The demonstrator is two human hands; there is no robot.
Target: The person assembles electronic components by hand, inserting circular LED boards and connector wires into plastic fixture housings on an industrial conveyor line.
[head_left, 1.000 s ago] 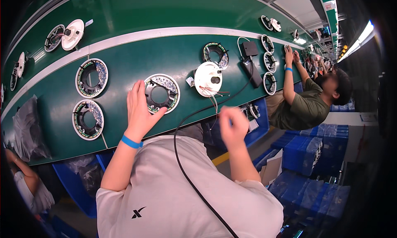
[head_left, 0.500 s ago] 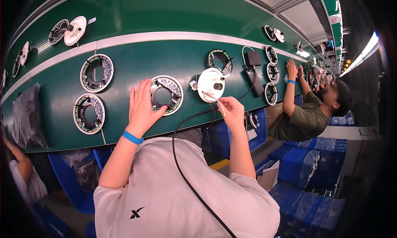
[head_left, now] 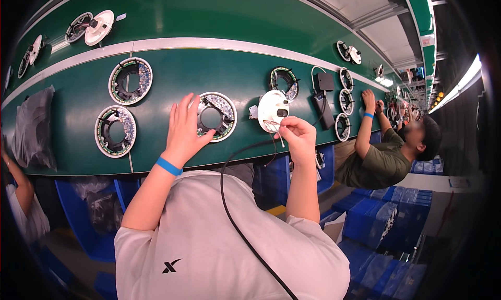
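My left hand, with a blue wristband, lies flat with fingers spread on the green conveyor surface; its thumb touches the rim of a round ring-shaped circuit assembly. My right hand pinches thin white wires that hang from a white round housing just right of the ring. A black cable loops from near that hand down across my white shirt.
More ring assemblies lie on the belt, with a black adapter beside them. A co-worker reaches onto the belt at right. Blue crates stand below; a grey bag hangs at left.
My right hand has risen from below the belt edge to the white housing and closed on its wires. My left hand has stayed on the ring assembly.
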